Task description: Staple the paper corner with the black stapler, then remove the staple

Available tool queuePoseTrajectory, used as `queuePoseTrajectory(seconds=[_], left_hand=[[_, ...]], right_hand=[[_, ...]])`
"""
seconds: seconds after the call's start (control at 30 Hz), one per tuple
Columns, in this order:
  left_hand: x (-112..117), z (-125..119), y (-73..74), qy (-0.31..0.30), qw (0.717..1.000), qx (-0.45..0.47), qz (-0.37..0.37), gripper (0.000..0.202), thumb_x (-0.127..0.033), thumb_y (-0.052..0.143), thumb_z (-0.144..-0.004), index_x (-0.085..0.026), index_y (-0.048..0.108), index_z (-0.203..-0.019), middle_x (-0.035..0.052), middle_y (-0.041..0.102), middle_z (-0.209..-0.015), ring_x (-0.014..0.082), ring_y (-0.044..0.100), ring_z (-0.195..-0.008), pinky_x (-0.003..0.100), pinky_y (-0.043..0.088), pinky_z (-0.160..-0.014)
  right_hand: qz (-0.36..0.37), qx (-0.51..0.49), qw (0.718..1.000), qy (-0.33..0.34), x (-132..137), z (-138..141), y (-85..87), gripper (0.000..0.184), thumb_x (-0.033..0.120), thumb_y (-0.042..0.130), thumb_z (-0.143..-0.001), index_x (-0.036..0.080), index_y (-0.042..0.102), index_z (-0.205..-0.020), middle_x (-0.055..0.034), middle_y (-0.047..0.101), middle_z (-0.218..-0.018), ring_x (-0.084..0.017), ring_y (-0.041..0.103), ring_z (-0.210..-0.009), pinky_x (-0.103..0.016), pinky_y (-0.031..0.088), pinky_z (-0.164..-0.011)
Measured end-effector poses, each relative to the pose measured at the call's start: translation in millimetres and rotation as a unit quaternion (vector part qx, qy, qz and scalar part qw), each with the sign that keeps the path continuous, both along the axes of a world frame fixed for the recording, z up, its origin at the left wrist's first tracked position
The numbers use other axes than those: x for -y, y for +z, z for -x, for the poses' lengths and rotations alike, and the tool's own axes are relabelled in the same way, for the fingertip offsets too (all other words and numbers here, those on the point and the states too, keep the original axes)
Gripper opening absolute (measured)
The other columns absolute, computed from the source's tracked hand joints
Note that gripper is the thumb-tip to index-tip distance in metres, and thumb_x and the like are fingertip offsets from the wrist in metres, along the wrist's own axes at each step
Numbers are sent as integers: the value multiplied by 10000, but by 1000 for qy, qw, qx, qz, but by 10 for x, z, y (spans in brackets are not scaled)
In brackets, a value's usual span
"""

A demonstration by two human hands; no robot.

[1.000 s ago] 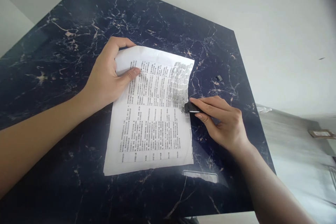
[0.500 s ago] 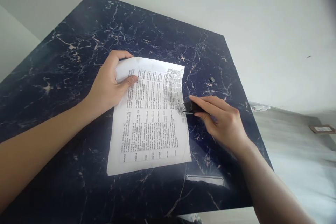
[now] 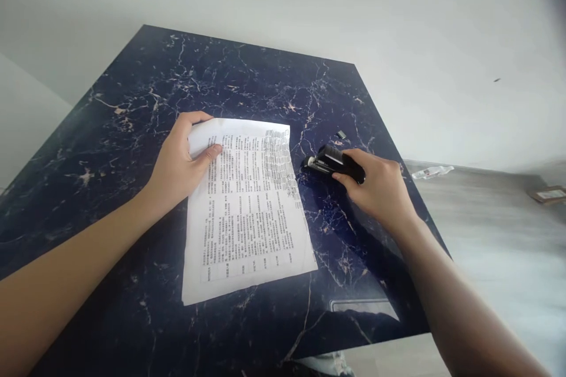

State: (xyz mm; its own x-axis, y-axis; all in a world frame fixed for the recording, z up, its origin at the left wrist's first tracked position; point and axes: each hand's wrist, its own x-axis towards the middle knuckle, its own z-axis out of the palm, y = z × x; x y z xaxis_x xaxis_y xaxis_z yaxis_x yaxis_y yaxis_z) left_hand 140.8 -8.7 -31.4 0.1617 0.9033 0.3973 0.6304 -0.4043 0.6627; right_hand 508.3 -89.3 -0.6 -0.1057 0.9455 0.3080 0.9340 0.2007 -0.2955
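My left hand grips the upper left edge of a printed paper sheet, thumb on top and fingers behind it. Many staples run in a dense band along the sheet's right edge, in its upper half. To the right of the paper, my right hand is closed around the rear of a black stapler. Its front end points left toward the paper, and a gap shows between the two. Beyond the stapler lies a small strip of staples.
The paper rests on a dark blue marble-patterned table against a white wall. A pale rectangular reflection shows near the table's front edge. On the floor at the right are a white crumpled wrapper and a brown-edged item.
The stapler has come off the paper's right edge, where it was clamped, and now sits apart to the right. My left hand still holds the paper. The camera view has shifted.
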Motion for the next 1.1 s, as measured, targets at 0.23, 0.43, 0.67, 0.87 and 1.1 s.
queuePoseTrajectory(seconds=[0.23, 0.43, 0.67, 0.87, 1.1], left_hand=[[57, -40, 19, -41, 999, -5, 35, 623, -323, 742, -817, -338, 511, -1395, 58, 663, -1113, 268, 696, -861, 413, 618, -740], [77, -49, 34, -47, 996, -42, 69, 657, -343, 712, -850, -332, 469, -1460, 61, 691, -1035, 246, 678, -705, 412, 600, -674], [51, -9, -4, -33, 998, 12, 54, 587, -414, 641, -936, -320, 430, -1475, 84, 730, -1094, 308, 742, -906, 515, 599, -859], [29, 0, -6, -41, 993, 77, 78, 395, -453, 472, -1050, -281, 404, -1400, 110, 756, -1195, 287, 742, -1072, 573, 510, -1046], [-2, 1, -36, -32, 993, 62, 93, 382, -508, 455, -1049, -279, 419, -1353, 108, 756, -1217, 294, 726, -1107, 553, 506, -1037]], right_hand=[[35, -152, 984, 86, 271, 609, 28, 261, 347, 697, -900, 197, 692, -1113, -57, 730, -923, -188, 670, -734, -308, 527, -566], [101, -164, 963, 187, 446, 1047, -128, 232, 279, 648, -901, 176, 629, -1109, -86, 689, -998, -221, 647, -869, -360, 561, -701], [160, -180, 930, 277, 425, 991, -98, 603, 182, 568, -940, 202, 399, -1518, -145, 638, -1346, -245, 688, -1032, -391, 595, -841], [162, -158, 956, 185, 828, 411, -94, 670, 211, 591, -913, 203, 417, -1559, -148, 699, -1262, -226, 724, -846, -369, 586, -735], [225, -197, 954, 35, 1262, -373, -153, 666, 355, 595, -967, 226, 390, -1588, -103, 730, -1017, -185, 650, -614, -319, 499, -511]])
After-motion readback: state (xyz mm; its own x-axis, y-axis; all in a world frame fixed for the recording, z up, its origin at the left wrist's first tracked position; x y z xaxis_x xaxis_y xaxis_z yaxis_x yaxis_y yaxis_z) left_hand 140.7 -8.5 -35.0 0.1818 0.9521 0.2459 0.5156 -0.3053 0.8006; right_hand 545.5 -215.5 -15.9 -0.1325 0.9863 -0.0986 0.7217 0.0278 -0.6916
